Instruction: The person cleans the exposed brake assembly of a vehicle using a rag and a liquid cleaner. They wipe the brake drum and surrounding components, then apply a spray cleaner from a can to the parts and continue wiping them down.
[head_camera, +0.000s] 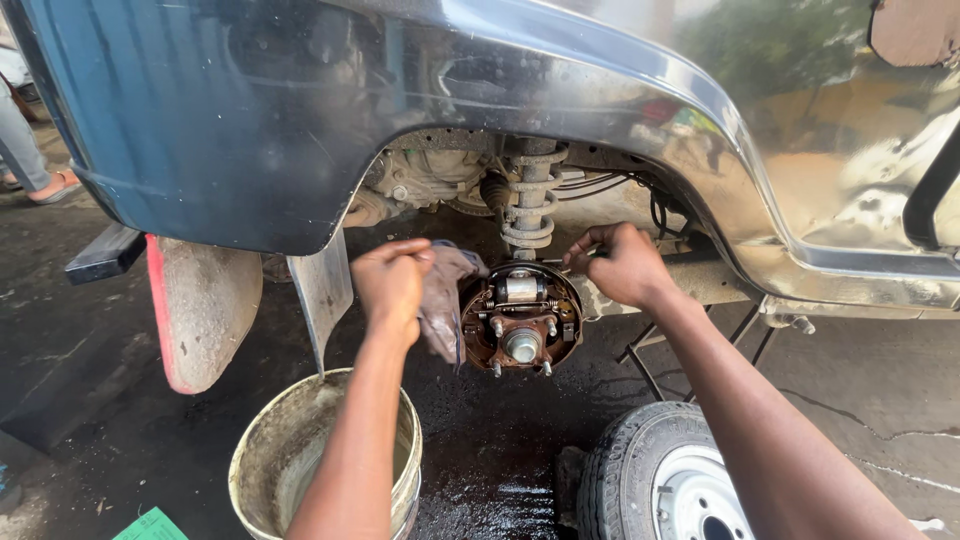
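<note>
A rag is clenched in the left hand beside the hub, whose upper edge is apparently gripped by the right hand.

Only the person's two forearms and hands are visible. The left hand and the right hand are bare, without gloves, rings or watch. Both forearms are uncovered, entering from 6 and 5 o'clock; no sleeve is seen.
</note>
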